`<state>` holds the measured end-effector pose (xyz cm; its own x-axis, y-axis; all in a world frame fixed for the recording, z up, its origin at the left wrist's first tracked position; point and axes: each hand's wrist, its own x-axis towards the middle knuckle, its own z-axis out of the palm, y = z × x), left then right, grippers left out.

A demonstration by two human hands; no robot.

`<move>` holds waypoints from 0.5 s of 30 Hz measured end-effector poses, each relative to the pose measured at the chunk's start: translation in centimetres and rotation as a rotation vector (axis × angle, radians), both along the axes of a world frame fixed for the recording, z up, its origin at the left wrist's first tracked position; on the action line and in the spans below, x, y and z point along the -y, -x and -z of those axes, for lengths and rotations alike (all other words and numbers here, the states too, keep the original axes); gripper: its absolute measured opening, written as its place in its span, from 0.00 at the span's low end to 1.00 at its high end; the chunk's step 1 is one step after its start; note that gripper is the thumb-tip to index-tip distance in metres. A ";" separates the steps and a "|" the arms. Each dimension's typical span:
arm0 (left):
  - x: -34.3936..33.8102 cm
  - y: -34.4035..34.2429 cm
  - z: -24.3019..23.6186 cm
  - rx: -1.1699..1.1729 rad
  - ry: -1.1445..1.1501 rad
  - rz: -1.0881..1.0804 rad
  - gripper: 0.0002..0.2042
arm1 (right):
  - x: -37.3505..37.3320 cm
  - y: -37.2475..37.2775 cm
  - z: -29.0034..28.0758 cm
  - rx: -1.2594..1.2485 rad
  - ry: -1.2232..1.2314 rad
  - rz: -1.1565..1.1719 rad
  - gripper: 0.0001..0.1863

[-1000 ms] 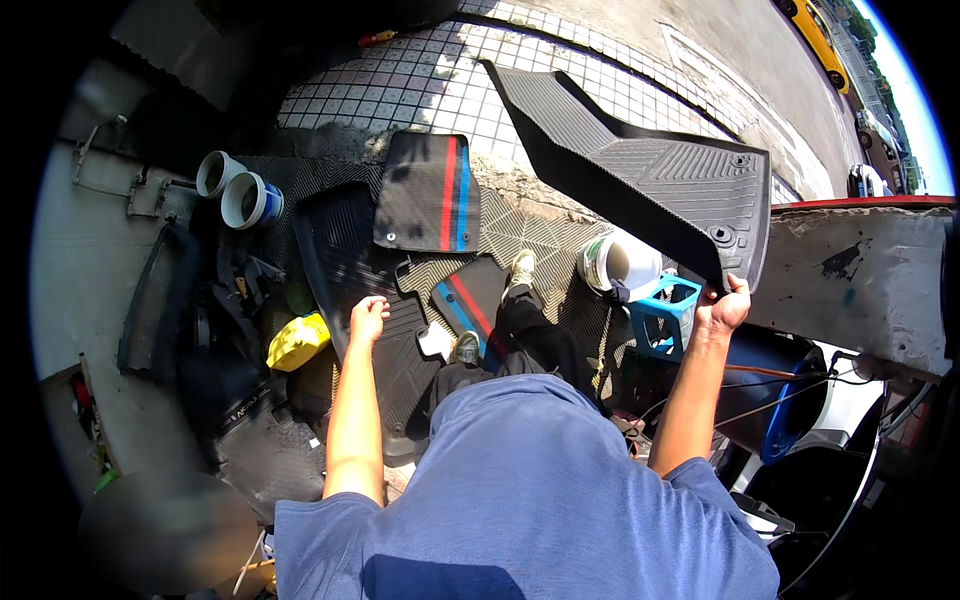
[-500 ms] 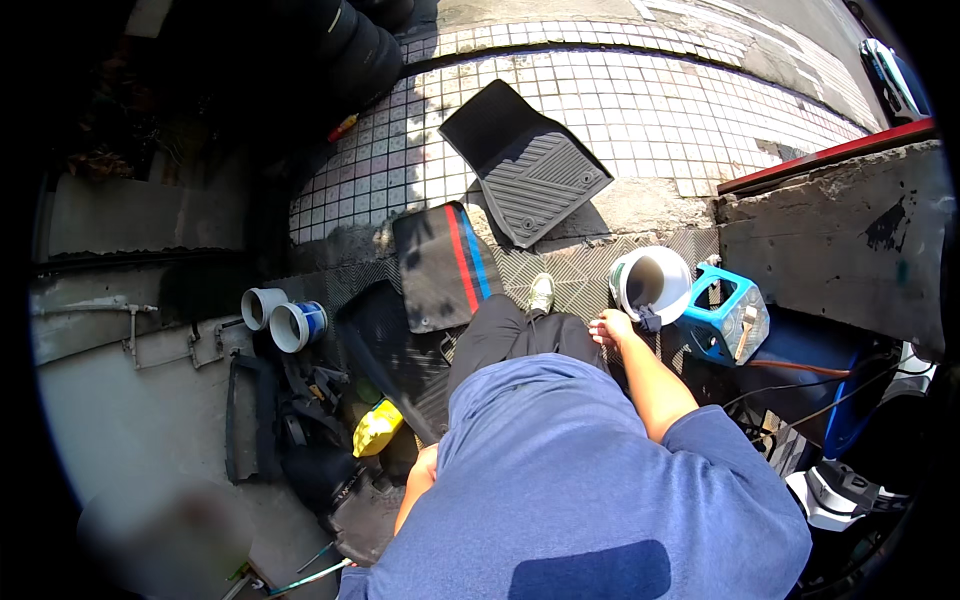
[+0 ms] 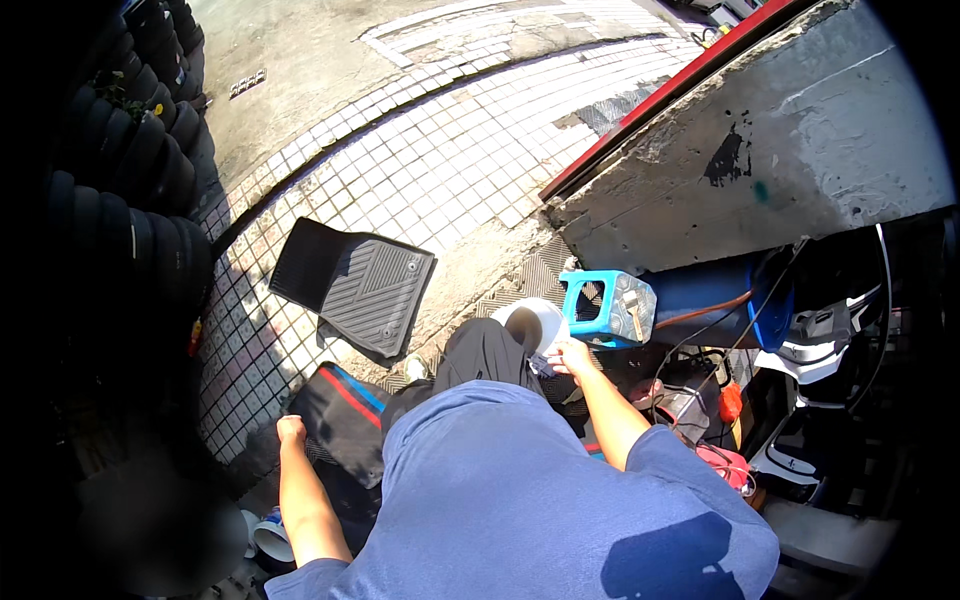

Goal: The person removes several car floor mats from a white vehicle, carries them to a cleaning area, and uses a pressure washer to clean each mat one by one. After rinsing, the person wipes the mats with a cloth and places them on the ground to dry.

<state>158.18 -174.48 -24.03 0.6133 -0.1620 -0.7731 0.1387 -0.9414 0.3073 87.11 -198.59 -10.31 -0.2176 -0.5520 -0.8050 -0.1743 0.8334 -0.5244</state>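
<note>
Across tiles [image 3: 460,160] and concrete [image 3: 468,275], a black ribbed rubber mat [image 3: 368,285] is lying set down. Left hand [image 3: 291,430] is hanging near a red-and-blue-striped black mat [image 3: 335,412], right hand [image 3: 570,359] by a white plastic bucket [image 3: 551,322]; finger closure: cannot tell.

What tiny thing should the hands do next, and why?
Maybe the right hand should grip the white bucket by its rim: it is right beside it, though touching is hard to tell, while the left hand is farther off, near the striped mat.
</note>
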 end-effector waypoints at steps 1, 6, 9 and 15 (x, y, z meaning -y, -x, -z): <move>7.8 -0.1 -1.0 0.160 0.115 0.102 0.10 | -0.9 0.6 2.2 -0.033 -0.065 0.044 0.16; 37.0 5.5 -4.4 0.093 0.597 0.491 0.20 | -4.1 2.2 10.1 -0.022 -0.214 0.128 0.10; 50.6 15.8 -4.1 -0.087 0.632 0.650 0.22 | -11.2 7.8 18.6 -0.098 -0.127 -0.254 0.12; 58.0 21.7 5.0 -0.284 0.090 0.717 0.08 | 13.5 10.4 17.0 -0.119 -0.190 -0.446 0.12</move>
